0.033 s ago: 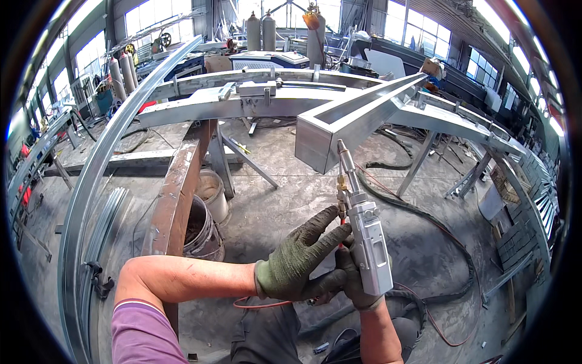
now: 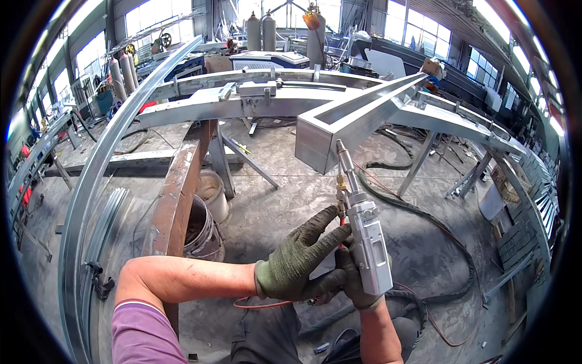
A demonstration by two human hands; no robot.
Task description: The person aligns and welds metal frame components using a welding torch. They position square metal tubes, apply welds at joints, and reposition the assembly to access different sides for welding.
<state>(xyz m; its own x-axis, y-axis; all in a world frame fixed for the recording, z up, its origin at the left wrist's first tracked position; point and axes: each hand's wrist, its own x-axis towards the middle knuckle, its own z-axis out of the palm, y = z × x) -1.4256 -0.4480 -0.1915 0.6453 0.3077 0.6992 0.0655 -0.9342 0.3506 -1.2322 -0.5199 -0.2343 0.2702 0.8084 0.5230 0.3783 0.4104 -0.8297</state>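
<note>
My right hand, in a dark green glove, is closed round a silver handheld welding gun. The gun's copper-coloured nozzle tip points up at the corner of a mitred metal box-tube frame; whether tip and metal touch I cannot tell. Alongside the barrel runs a slim brass fitting with a red hose below it. My gloved left hand is open with stretched fingers, the fingertips against the fitting and red hose. Its thumb lies apart, near the right glove.
A rusty brown beam stands at the left, beside two buckets. Long curved metal tubing arches along the left side. Dark cable and thin red hose loop over the floor on the right. Gas cylinders stand far back.
</note>
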